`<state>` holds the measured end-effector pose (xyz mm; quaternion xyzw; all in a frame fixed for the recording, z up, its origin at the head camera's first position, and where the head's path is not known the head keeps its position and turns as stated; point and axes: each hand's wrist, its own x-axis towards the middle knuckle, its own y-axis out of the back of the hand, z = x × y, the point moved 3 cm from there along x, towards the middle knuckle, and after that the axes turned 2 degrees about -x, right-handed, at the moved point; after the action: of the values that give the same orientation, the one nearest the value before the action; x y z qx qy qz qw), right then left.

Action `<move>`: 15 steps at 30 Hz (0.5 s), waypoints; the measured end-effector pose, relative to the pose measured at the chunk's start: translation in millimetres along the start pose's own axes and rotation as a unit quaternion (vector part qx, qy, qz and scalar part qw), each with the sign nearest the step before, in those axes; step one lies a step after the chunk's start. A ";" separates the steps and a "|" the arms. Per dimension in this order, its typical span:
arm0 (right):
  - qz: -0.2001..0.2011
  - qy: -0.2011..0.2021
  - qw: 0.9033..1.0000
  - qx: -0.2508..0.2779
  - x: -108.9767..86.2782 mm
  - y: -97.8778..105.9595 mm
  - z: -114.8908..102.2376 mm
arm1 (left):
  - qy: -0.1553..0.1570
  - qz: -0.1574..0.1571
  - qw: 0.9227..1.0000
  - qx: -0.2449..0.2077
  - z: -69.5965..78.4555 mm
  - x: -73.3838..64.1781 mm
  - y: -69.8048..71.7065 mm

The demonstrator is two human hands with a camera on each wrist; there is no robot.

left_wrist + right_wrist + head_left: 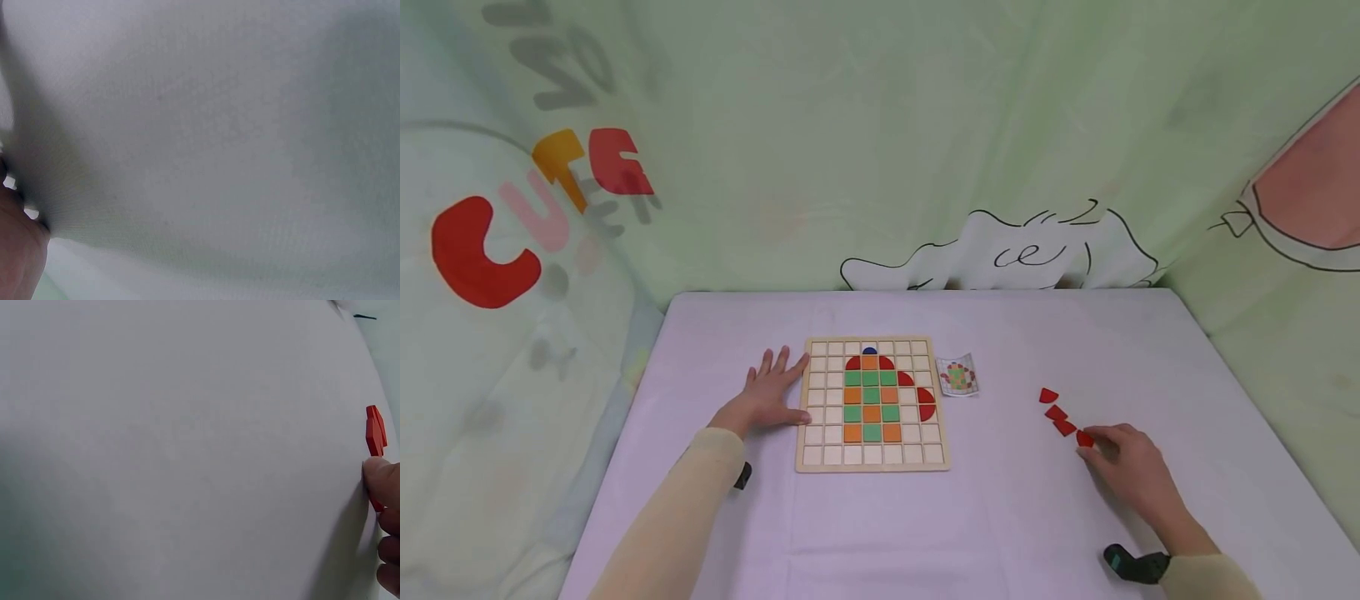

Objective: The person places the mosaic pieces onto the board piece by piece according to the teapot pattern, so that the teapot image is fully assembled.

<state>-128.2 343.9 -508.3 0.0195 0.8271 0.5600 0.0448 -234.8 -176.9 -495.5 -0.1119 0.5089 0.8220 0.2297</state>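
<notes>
A square wooden grid board (872, 468) lies on the table, bearing green and orange square tiles, red rounded tiles and a blue piece at the top. My left hand (767, 393) rests with spread fingers at the board's left edge, thumb and fingertips touching the frame. Off to the right, my right hand (1131, 467) pinches a red rounded tile (1085, 438) between thumb and fingers at the table surface. Three other red tiles (1056, 412) lie in a slanting row just beyond it. The right wrist view shows the thumb (382, 480) on the red tile; the left wrist view shows mostly cloth.
A small printed card (957, 375) with a coloured pattern lies against the board's right side. White cloth covers the table (1000, 517). Printed curtains (880, 150) hang behind and at the sides. Dark wrist devices (1135, 565) show near both sleeves.
</notes>
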 end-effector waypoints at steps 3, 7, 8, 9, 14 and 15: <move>-0.005 0.001 1.000 0.000 -6.4 0.0 -5.1 | -0.002 0.000 1.000 0.000 -4.0 4.5 -3.1; -0.007 0.006 1.000 0.002 -14.8 -3.0 -11.6 | -0.005 0.000 1.000 0.000 -10.7 11.3 -7.5; -0.006 0.008 1.000 0.002 -16.5 -4.2 -13.2 | -0.005 0.000 1.000 0.000 -10.7 11.5 -7.6; -0.005 0.011 1.000 0.002 -17.8 -5.3 -14.9 | -0.005 0.000 1.000 0.000 -10.0 10.6 -7.2; -0.007 0.026 1.000 0.010 -22.9 -8.9 -27.3 | -0.007 -0.004 1.000 0.001 -2.6 2.6 -2.4; -0.007 0.029 0.999 0.012 -23.6 -9.4 -30.0 | -0.008 -0.004 1.000 -0.001 -1.4 1.3 -1.3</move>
<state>-107.4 310.7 -504.7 -0.0017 0.8349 0.5498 0.0249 -235.3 -177.4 -497.7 -0.1077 0.5059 0.8223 0.2374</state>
